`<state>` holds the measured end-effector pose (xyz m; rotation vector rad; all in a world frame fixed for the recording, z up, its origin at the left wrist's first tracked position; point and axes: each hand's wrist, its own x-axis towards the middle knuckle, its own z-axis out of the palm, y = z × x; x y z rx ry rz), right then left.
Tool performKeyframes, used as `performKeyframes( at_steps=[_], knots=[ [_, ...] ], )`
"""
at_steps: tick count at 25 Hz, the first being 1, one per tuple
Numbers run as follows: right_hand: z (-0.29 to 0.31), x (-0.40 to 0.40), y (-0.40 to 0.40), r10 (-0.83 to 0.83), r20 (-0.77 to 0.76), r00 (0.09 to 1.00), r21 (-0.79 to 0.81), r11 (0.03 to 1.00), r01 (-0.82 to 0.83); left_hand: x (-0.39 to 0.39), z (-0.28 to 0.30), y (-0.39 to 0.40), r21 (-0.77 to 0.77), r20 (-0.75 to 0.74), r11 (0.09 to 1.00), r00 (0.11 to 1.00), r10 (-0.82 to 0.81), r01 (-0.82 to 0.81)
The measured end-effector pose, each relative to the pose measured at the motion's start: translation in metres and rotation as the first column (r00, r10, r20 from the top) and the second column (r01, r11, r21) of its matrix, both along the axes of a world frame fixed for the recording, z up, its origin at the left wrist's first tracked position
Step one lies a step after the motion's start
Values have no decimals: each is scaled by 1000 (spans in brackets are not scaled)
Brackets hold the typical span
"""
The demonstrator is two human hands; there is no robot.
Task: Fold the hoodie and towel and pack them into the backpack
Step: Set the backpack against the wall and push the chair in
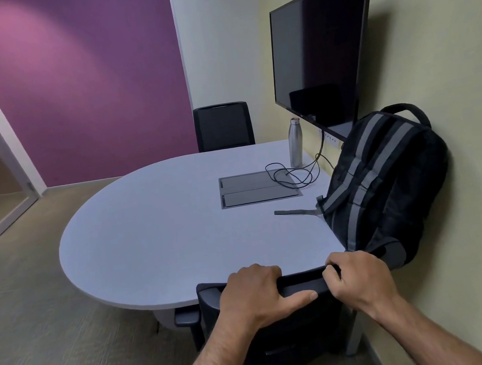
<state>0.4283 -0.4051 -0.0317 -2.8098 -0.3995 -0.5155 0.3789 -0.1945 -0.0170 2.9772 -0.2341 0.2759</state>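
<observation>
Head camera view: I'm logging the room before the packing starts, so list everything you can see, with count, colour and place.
backpack: 1, black with grey stripes, upright on the table's right edge, leaning on the wall
table: 1, pale grey, rounded, centre of room
power hatch: 1, dark grey, set in the tabletop
cable: 1, black, coiled on the table by the hatch
water bottle: 1, silver metal, standing on the table below the screen
screen: 1, black, off, on the right wall
far chair: 1, black, behind the table
near chair: 1, black, at the table's near edge
hoodie, towel: none in view
left hand: grips the near chair's backrest top
right hand: grips the same backrest, nearer the backpack
</observation>
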Motion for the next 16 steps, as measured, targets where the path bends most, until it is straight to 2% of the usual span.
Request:
performKeyframes(
  at_steps=[16],
  knots=[
    [-4,39,15,-18,25,1000,-48,999,19,52,-4,18,10,14,999,999,32,-32]
  ],
)
